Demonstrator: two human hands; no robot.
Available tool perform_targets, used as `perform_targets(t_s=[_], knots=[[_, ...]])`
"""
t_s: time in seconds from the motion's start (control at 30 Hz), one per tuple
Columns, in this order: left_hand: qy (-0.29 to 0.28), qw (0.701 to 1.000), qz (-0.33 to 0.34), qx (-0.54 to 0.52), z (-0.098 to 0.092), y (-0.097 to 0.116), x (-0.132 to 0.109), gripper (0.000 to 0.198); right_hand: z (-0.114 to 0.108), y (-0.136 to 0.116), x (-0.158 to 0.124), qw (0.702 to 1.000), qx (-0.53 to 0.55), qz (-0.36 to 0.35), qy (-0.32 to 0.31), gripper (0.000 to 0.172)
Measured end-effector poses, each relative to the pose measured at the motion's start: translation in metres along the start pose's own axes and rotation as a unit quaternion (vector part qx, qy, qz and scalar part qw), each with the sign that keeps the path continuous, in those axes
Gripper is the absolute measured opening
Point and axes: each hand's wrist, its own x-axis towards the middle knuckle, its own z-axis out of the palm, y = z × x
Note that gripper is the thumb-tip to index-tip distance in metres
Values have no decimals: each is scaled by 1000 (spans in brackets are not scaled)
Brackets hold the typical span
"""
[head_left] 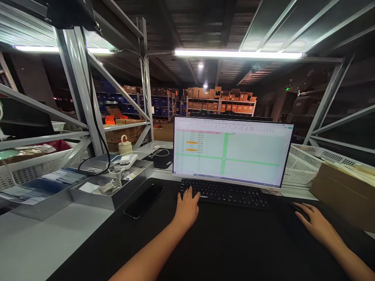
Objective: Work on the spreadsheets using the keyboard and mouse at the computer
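My left hand (pixel 188 205) lies on the left end of a black keyboard (pixel 228 194), its fingers spread over the keys. Far to the right, my right hand (pixel 316 223) is draped over a dark computer mouse (pixel 303 212), which the fingers partly hide. Behind the keyboard stands a monitor (pixel 249 148) showing a spreadsheet with a green row and column crossing and two orange cells. A black phone (pixel 144 201) lies face up to the left of my left hand. Keyboard, phone and mouse all rest on a large black desk mat (pixel 228 242).
Grey open boxes (pixel 96 199) with papers and cables stand at left. Behind them are a cream bottle (pixel 125 146) and a metal rack post (pixel 79 93). At right are a cardboard box (pixel 345 195) and white baskets (pixel 301 168). A person in orange (pixel 113 118) is farther back.
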Motion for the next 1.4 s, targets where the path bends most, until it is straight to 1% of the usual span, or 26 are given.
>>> perform_targets(t_s=[0.13, 0.23, 0.5, 0.63, 0.83, 1.0, 1.1, 1.23, 1.4], knots=[[0, 1000, 0, 0, 1, 0, 0, 61, 0, 2, 1, 1000, -5, 6, -11, 61], [5, 1000, -2, 0, 3, -1, 0, 61, 0, 1, 1, 1000, -3, 10, -12, 59], [10, 1000, 2, 12, 4, -1, 1, 60, -5, -10, 0, 999, 14, 30, -5, 61], [16, 1000, 2, 3, 5, -2, 0, 59, -2, -7, 0, 999, 29, 20, -2, 61], [24, 1000, 5, 5, 9, -3, 1, 60, 2, -2, 1, 1000, 19, 9, -4, 62], [14, 1000, 3, 7, 8, -3, 4, 60, -2, -7, 0, 1000, 15, -2, -1, 60], [16, 1000, 4, 12, 7, -2, 4, 60, -4, -11, -1, 1000, 15, 7, 1, 58], [14, 1000, 0, 21, 7, -2, 3, 60, -7, -15, -2, 1000, 11, 23, -7, 59], [15, 999, 2, 33, 6, -3, 4, 60, -9, -19, -1, 1000, 12, 28, -6, 56]])
